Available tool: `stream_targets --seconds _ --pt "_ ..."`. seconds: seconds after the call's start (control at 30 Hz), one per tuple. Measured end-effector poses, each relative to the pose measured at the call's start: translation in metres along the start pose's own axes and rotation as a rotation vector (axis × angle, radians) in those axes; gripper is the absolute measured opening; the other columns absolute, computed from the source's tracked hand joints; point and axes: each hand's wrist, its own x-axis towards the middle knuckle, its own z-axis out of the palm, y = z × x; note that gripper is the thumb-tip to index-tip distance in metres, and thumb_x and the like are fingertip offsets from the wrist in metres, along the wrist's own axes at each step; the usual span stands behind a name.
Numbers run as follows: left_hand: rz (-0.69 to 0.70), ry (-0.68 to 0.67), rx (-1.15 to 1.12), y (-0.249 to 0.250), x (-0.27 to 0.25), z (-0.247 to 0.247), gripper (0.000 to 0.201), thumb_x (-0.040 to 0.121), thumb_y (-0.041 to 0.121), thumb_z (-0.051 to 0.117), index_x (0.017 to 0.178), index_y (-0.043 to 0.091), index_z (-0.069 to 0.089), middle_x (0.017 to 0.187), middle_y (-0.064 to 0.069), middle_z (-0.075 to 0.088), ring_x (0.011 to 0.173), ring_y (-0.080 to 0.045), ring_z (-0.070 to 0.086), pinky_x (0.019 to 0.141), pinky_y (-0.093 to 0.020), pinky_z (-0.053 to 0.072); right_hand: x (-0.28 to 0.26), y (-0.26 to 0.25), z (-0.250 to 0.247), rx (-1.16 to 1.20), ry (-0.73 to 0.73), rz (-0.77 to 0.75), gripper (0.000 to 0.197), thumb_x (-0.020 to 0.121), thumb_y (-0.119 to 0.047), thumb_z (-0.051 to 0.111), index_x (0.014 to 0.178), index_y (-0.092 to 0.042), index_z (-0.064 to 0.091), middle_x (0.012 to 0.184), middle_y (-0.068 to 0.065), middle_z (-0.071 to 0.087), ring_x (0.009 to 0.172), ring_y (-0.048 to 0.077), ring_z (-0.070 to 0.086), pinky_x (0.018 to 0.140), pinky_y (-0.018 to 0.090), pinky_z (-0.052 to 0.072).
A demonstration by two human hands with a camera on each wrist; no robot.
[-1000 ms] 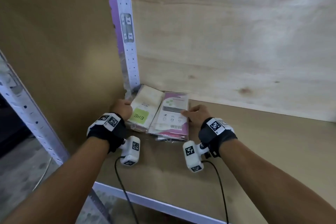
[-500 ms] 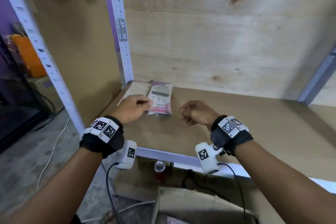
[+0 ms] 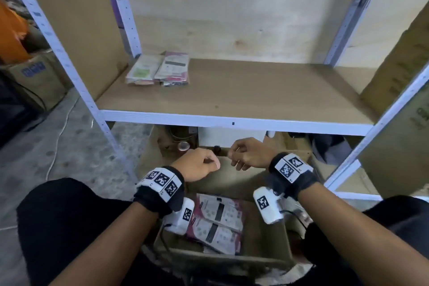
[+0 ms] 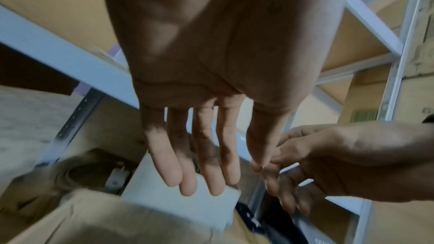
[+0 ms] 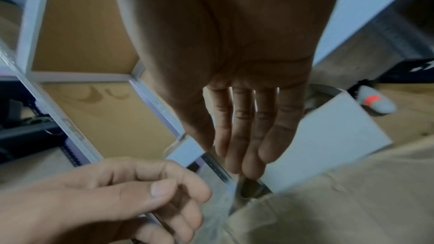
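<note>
Plywood shelf (image 3: 255,90) w/ packets (image 3: 160,69) back-left; L hand (image 3: 197,165), R hand (image 3: 248,154) by cardboard box (image 3: 220,259), fingers loose, empty.

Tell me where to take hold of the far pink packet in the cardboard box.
Probably grip its right long edge, coming from above with the right hand. The far pink packet lies flat in the cardboard box, and bare box floor beside that edge leaves finger room; its left side is hidden behind the left wrist camera.

floor: white cable (image 3: 57,144) | left: printed carton (image 3: 39,83) | under shelf: white box (image 3: 232,137)
</note>
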Motion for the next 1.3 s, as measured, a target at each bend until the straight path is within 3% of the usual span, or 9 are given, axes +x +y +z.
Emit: stream_targets --seconds 0.1,0.3,0.4,0.53,0.63,0.73,0.93,1.07,1.3 --pt "-0.063 -0.054 0.030 -0.012 0.010 0.037 0.012 0.090 0.034 0.061 0.093 0.031 0.073 0.107 0.014 0.070 0.109 -0.011 0.061 0.103 -0.031 0.042 0.002 0.039 0.014 -0.086 -0.022 0.052 0.009 0.093 -0.010 0.060 0.094 -0.003 0.065 0.079 0.011 0.072 0.066 0.021 0.066 0.070 0.034 0.057" --pt "-0.244 -0.205 0.157 -0.051 0.044 0.092 0.022 0.095 0.032 0.056 0.090 0.016 0.070 0.112 -0.008 0.072 0.104 -0.026 0.065 0.092 -0.031 0.051 0.026 0.093 0.041 -0.245 -0.071 0.176 0.014 0.089 -0.009 0.057 0.092 -0.008 0.070 0.079 0.007 0.072 0.062 0.015 0.066 0.064 0.028 0.058" --pt "-0.351 -0.269 0.234 -0.076 0.060 0.120 0.029 0.094 0.032 0.057 0.103 0.008 0.071 0.119 -0.012 0.068 0.109 -0.031 0.063 0.095 -0.037 0.052 0.050 0.115 0.053 -0.277 -0.115 0.216 0.015 0.089 -0.006 0.056 0.089 -0.009 0.071 0.086 0.009 0.073 0.069 0.019 0.068 0.064 0.029 0.059" --pt "-0.443 -0.343 0.259 -0.104 0.079 0.155 0.029 0.099 0.029 0.051 0.082 0.007 0.060 0.126 -0.016 0.064 0.122 -0.030 0.056 0.103 -0.033 0.044 0.086 0.144 0.073 -0.278 -0.167 0.301 0.023 0.091 -0.012 0.054 0.098 0.003 0.070 0.094 0.017 0.074 0.082 0.030 0.073 0.075 0.041 0.062" --pt "-0.482 -0.353 0.232 -0.123 0.082 0.176 0.038 0.102 0.027 0.044 0.123 0.000 0.060 0.141 -0.018 0.053 0.132 -0.031 0.048 0.113 -0.037 0.032 0.108 0.164 0.090 -0.261 -0.234 0.368 0.022 0.092 -0.011 0.055 0.096 0.004 0.070 0.098 0.021 0.074 0.083 0.032 0.073 0.078 0.043 0.061" --pt "-0.524 -0.390 0.214 -0.139 0.084 0.192 0.038 0.099 0.025 0.049 0.125 0.000 0.058 0.137 -0.020 0.056 0.123 -0.033 0.055 0.102 -0.037 0.044 0.128 0.182 0.108 -0.353 -0.277 0.350 0.017 0.093 -0.010 0.054 0.085 -0.007 0.069 0.104 0.018 0.073 0.090 0.032 0.071 0.077 0.034 0.056" --pt "-0.615 -0.349 0.144 -0.162 0.083 0.208 0.044 0.094 0.023 0.053 0.133 0.003 0.049 0.122 -0.018 0.066 0.110 -0.034 0.064 0.094 -0.042 0.053 0.147 0.214 0.142 -0.495 -0.231 0.317 0.038 0.096 -0.025 0.055 0.130 -0.009 0.055 0.136 0.017 0.054 0.124 0.035 0.052 0.100 0.035 0.043" --pt "-0.661 -0.404 0.133 -0.177 0.087 0.207 0.038 0.094 0.023 0.049 0.125 0.002 0.056 0.127 -0.020 0.063 0.115 -0.037 0.060 0.097 -0.041 0.051 0.153 0.234 0.153 -0.550 -0.222 0.300 0.051 0.098 -0.015 0.049 0.146 -0.005 0.035 0.150 0.021 0.037 0.137 0.035 0.039 0.112 0.039 0.035" --pt "-0.712 -0.410 0.147 -0.199 0.090 0.212 0.035 0.092 0.024 0.051 0.114 0.002 0.065 0.125 -0.019 0.064 0.113 -0.033 0.063 0.095 -0.037 0.053 0.146 0.251 0.163 -0.650 -0.223 0.356 0.055 0.095 -0.018 0.056 0.145 -0.012 0.036 0.152 0.015 0.031 0.139 0.035 0.034 0.111 0.044 0.035"
